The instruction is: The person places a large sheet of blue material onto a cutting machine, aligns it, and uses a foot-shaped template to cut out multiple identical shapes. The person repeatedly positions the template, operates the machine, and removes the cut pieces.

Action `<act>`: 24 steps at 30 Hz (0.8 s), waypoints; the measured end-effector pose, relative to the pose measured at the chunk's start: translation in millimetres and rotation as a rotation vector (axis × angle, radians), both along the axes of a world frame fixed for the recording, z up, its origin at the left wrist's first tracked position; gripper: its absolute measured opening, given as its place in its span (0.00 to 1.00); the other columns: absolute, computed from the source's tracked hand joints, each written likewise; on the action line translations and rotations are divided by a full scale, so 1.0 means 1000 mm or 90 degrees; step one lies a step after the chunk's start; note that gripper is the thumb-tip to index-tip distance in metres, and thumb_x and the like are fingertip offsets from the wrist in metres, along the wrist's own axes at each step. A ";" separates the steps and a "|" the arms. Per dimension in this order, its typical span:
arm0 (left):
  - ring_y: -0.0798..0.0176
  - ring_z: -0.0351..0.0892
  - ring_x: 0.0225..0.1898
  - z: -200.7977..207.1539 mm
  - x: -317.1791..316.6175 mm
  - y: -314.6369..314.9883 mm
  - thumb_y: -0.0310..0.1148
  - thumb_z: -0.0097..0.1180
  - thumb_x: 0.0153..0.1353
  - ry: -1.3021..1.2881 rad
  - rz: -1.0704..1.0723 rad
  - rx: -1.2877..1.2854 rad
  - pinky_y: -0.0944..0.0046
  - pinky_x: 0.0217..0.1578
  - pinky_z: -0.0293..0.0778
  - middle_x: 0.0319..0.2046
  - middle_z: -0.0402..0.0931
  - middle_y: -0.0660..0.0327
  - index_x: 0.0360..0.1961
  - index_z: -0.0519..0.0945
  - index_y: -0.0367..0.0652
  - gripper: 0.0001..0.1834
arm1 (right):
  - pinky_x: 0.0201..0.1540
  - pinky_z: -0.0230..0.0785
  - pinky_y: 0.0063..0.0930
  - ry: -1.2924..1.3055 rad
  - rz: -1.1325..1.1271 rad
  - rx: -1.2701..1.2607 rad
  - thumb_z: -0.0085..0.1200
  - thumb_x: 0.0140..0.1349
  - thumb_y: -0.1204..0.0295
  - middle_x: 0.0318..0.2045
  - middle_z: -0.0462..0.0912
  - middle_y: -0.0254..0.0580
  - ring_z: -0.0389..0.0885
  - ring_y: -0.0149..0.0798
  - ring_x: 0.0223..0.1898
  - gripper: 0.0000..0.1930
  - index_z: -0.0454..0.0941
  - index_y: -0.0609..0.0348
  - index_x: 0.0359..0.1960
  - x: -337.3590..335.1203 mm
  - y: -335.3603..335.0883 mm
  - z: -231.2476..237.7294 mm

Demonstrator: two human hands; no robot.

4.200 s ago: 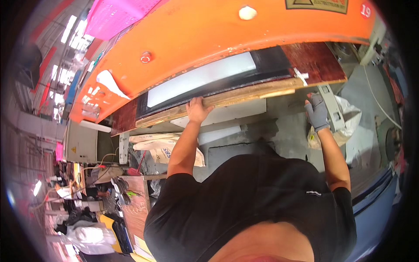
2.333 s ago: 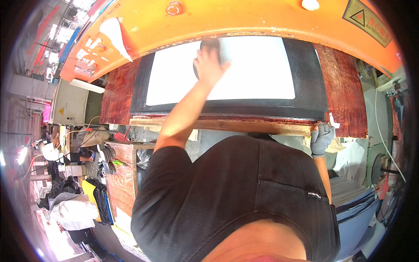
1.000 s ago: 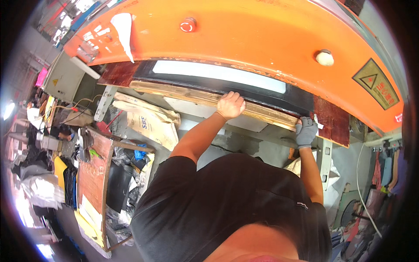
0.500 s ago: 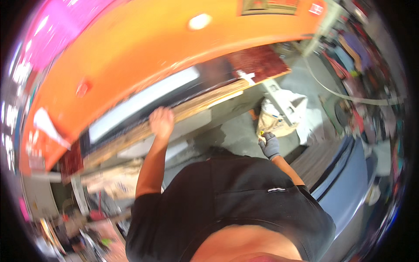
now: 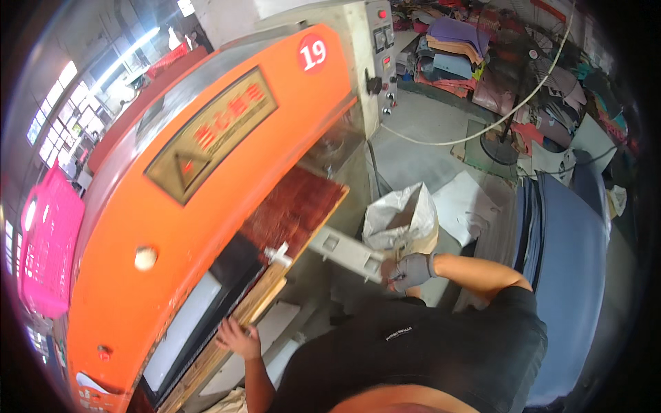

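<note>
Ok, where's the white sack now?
In the head view, the white sack sits right of centre, just beyond the gloved right hand, beside the slotted metal bracket.

"What is the left hand (image 5: 236,339) doing?"
"It is resting bare, its back facing up, and its fingers are standing apart. The left arm (image 5: 257,383) is pointing away from the body."
"And the gloved right hand (image 5: 412,271)?"
"Its fingers are bending inward. The right arm (image 5: 478,271) is sticking out, its elbow is bending, and the hand is pointing left."
</note>
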State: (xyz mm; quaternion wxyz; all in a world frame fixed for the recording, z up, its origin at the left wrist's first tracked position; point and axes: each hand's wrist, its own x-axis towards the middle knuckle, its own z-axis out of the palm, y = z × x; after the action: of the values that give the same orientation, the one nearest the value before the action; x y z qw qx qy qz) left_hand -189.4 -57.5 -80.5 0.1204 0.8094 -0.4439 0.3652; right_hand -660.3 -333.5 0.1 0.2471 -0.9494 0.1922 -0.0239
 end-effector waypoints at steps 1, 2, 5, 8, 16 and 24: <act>0.44 0.56 0.64 0.004 -0.005 0.001 0.42 0.54 0.51 -0.021 0.016 -0.009 0.32 0.60 0.42 0.61 0.62 0.53 0.58 0.67 0.47 0.31 | 0.40 0.69 0.40 -0.023 0.074 0.110 0.47 0.59 0.57 0.29 0.80 0.44 0.79 0.47 0.36 0.14 0.80 0.52 0.32 -0.012 -0.023 0.007; 0.44 0.55 0.65 0.008 -0.012 -0.002 0.40 0.54 0.51 -0.003 0.047 -0.005 0.31 0.60 0.41 0.62 0.61 0.53 0.59 0.66 0.46 0.32 | 0.45 0.68 0.36 -0.074 0.100 0.153 0.47 0.60 0.58 0.31 0.81 0.44 0.78 0.47 0.39 0.15 0.80 0.55 0.35 -0.024 -0.065 0.014; 0.43 0.52 0.66 0.040 -0.051 -0.012 0.36 0.54 0.49 0.058 0.121 0.042 0.31 0.61 0.38 0.63 0.59 0.52 0.61 0.63 0.43 0.35 | 0.41 0.68 0.33 -0.137 -0.169 0.155 0.48 0.61 0.58 0.32 0.82 0.44 0.78 0.43 0.37 0.15 0.81 0.55 0.35 -0.061 -0.189 0.028; 0.42 0.49 0.68 0.070 -0.107 -0.042 0.33 0.57 0.47 0.111 0.105 0.077 0.33 0.63 0.37 0.63 0.58 0.50 0.61 0.61 0.40 0.37 | 0.34 0.68 0.30 -0.215 -0.453 0.048 0.49 0.60 0.55 0.25 0.80 0.43 0.76 0.36 0.28 0.17 0.78 0.57 0.32 -0.071 -0.297 0.029; 0.43 0.56 0.63 0.051 -0.259 -0.145 0.32 0.63 0.43 0.326 -0.237 0.152 0.43 0.58 0.51 0.60 0.61 0.45 0.58 0.65 0.40 0.37 | 0.39 0.68 0.37 -0.415 -0.568 0.107 0.51 0.56 0.50 0.31 0.80 0.47 0.78 0.42 0.35 0.22 0.76 0.60 0.35 -0.030 -0.434 -0.005; 0.44 0.58 0.62 -0.010 -0.324 -0.175 0.39 0.66 0.42 0.285 -0.262 0.108 0.42 0.57 0.54 0.59 0.63 0.55 0.54 0.69 0.49 0.34 | 0.41 0.68 0.36 -0.429 -0.518 0.197 0.56 0.53 0.57 0.33 0.80 0.47 0.78 0.43 0.37 0.19 0.75 0.61 0.38 -0.031 -0.459 -0.013</act>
State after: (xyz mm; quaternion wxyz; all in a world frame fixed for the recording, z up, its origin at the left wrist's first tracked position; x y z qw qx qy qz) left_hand -513.6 -232.8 -90.1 0.2185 0.7700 -0.5898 0.1072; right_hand -691.5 -792.2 -13.1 0.4024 -0.6909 0.4556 -0.3914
